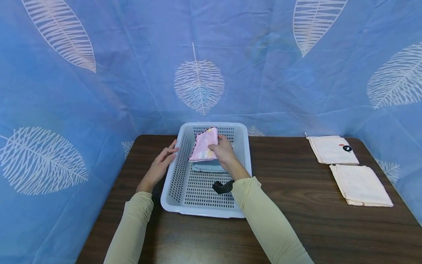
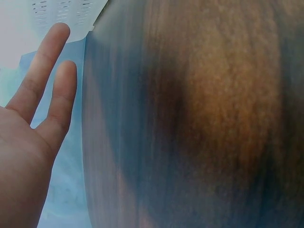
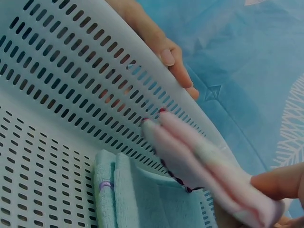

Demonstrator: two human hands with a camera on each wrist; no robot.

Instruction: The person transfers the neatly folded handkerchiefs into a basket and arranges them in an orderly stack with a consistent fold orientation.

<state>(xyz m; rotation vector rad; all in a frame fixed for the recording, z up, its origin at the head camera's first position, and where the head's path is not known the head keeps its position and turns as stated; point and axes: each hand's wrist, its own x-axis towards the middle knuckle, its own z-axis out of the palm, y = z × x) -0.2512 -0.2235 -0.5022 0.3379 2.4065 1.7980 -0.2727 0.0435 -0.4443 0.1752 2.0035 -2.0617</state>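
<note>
A folded pink cloth with a dark scalloped edge (image 1: 205, 145) is pinched by my right hand (image 1: 224, 151) above the far part of the basket (image 1: 171, 205). In the right wrist view the pink cloth (image 3: 204, 161) hangs between thumb and fingers (image 3: 280, 183), over a folded light blue cloth (image 3: 156, 194) in the basket. My left hand (image 1: 159, 165) touches the basket's left rim with its fingertips; in the left wrist view that hand (image 2: 28, 137) has its fingers extended and spread beside the white basket wall (image 2: 71, 14).
Two folded pale cloths, one with a dark round print (image 1: 329, 149) and one plain (image 1: 362, 186), lie at the right of the brown table (image 1: 290, 176). A black strap-like item (image 1: 221, 187) shows by my right wrist, over the basket. A blue leaf-patterned drape (image 1: 247, 80) hangs behind.
</note>
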